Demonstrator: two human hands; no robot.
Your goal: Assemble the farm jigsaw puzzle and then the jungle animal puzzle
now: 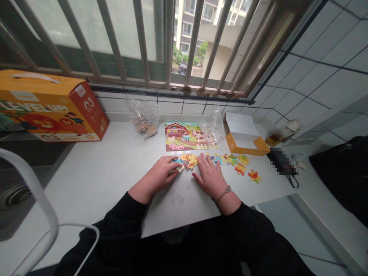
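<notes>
A row of colourful jigsaw puzzle pieces (190, 160) lies on the white counter. At its left end my left hand (163, 171) is closed, thumb and fingers gripping a puzzle piece (180, 167) with a pale edge. My right hand (209, 174) rests palm down over the middle of the row, its fingers stretched out and covering some pieces. Right of it lie more pieces (232, 159), with two loose ones nearer me, among them a red and yellow piece (254, 176). Behind the row is a farm picture sheet (184, 137) with a barn and a cow.
Behind stand a clear bag of brown pieces (146, 124), a clear plastic wrapper (215, 128) and an open yellow and white box (244, 145). A large orange box (51, 107) is at left beside the sink (20, 195). A glass bottle (284, 133) lies at right.
</notes>
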